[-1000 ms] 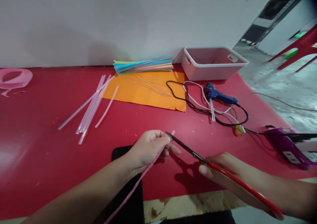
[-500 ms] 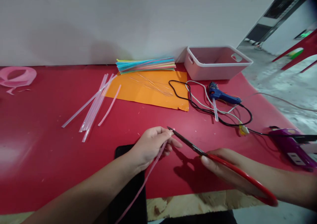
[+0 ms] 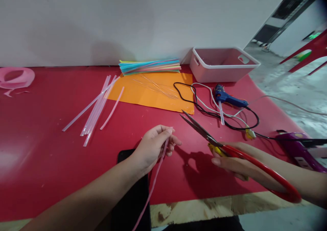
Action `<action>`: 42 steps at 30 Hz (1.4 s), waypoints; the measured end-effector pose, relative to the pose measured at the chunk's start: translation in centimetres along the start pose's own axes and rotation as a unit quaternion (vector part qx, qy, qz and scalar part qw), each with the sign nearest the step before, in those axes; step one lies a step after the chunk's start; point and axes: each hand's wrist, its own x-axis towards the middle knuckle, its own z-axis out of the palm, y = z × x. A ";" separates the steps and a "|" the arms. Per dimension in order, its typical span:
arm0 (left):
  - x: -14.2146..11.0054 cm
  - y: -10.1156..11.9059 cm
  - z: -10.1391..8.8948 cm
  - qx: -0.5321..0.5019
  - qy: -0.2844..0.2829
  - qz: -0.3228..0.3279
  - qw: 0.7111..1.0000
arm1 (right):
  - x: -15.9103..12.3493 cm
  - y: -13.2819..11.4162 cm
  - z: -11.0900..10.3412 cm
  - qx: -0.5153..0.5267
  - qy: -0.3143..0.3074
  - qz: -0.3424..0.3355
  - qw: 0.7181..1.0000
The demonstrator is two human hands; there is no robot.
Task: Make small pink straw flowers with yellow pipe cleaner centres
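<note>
Between thumb and fingertips, my left hand (image 3: 157,144) pinches one end of a thin, soft pink strip (image 3: 154,178). The strip hangs down from the fingers toward the front edge, and a tiny tip of it pokes out above the thumb. My right hand (image 3: 237,161) is wrapped round a pair of scissors (image 3: 201,130) with red handles and some yellow near the pivot. Their dark blades are parted and point up and left, apart from the strip and my left hand.
Glue sticks (image 3: 95,112) and an orange sheet (image 3: 150,93) lie beyond my hands. Colourful pipe cleaners (image 3: 150,67), a pink basket (image 3: 224,72) and a blue glue gun (image 3: 230,98) with cables are behind. A purple power strip (image 3: 297,151), pink roll (image 3: 29,78) and black phone-like slab (image 3: 133,200) flank them.
The scissors have drawn back to the right from the left fingertips, and their blades have gone from closed to parted. My left hand has shifted slightly left, still pinching the strip.
</note>
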 end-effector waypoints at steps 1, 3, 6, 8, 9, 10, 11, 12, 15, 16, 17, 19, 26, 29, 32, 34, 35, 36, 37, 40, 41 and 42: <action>0.0 0.1 0.0 -0.007 -0.001 0.007 1.000 | 0.2 0.2 0.1 0.010 -0.008 0.008 1.000; 0.1 0.2 -0.1 -0.027 0.009 0.032 0.999 | 1.0 0.7 0.6 0.049 -0.020 0.030 0.998; 0.3 0.3 -0.5 -0.064 0.060 0.113 0.990 | 2.5 1.0 1.8 0.203 -0.064 0.052 0.976; 0.5 0.4 -0.9 -0.087 0.090 0.166 0.978 | 3.5 0.6 2.7 0.335 -0.073 0.038 0.939; 0.5 0.4 -1.0 -0.095 0.097 0.180 0.974 | 4.0 0.3 3.0 0.364 -0.080 0.037 0.927; 0.5 0.4 -1.1 -0.099 0.098 0.187 0.972 | 4.5 -0.1 3.3 0.377 -0.089 0.042 0.921; 0.5 0.4 -1.2 -0.099 0.096 0.189 0.972 | 5.0 -0.6 3.5 0.379 -0.097 0.044 0.919; 0.5 0.4 -1.3 -0.098 0.091 0.189 0.973 | 5.5 -1.0 3.7 0.375 -0.100 0.042 0.921; 0.5 0.3 -1.3 -0.090 0.082 0.181 0.976 | 7.0 -2.2 3.8 0.358 -0.069 0.010 0.931; 0.5 0.3 -1.3 -0.087 0.082 0.175 0.977 | 7.5 -2.5 3.7 0.353 -0.057 -0.003 0.934; 0.5 0.3 -1.3 -0.082 0.084 0.167 0.979 | 8.0 -2.7 3.6 0.348 -0.051 -0.015 0.936; 0.5 0.2 -1.2 -0.064 0.085 0.150 0.983 | 8.6 -3.0 3.5 0.341 -0.049 -0.033 0.938; 0.0 0.0 -0.5 0.071 0.031 0.108 0.991 | 8.3 -1.1 3.3 0.284 -0.006 -0.071 0.956; -0.4 -0.4 -0.2 0.156 -0.038 0.065 0.985 | 7.4 -0.4 3.4 0.233 0.012 -0.092 0.968; -0.7 -0.9 -0.1 0.210 -0.098 0.041 0.972 | 6.6 -0.4 3.5 0.213 0.015 -0.103 0.972; -0.7 -1.2 -0.1 0.224 -0.111 0.045 0.967 | 6.3 -0.6 3.6 0.213 0.008 -0.105 0.971; -0.7 -1.4 -0.2 0.228 -0.113 0.049 0.966 | 6.1 -0.7 3.6 0.213 0.010 -0.106 0.971; -0.7 -1.5 -0.2 0.232 -0.114 0.051 0.965 | 6.1 -0.7 3.6 0.212 0.016 -0.105 0.972; -0.6 -1.6 -0.2 0.235 -0.113 0.051 0.964 | 6.1 -0.6 3.6 0.210 0.022 -0.105 0.972; -0.6 -1.7 -0.4 0.248 -0.108 0.051 0.961 | 6.1 -0.4 3.4 0.208 0.031 -0.119 0.970; -0.6 -1.7 -0.5 0.250 -0.108 0.052 0.961 | 6.1 -0.3 3.4 0.211 0.027 -0.125 0.969; -0.6 -1.7 -0.6 0.250 -0.110 0.054 0.960 | 6.0 -0.2 3.4 0.213 0.023 -0.127 0.969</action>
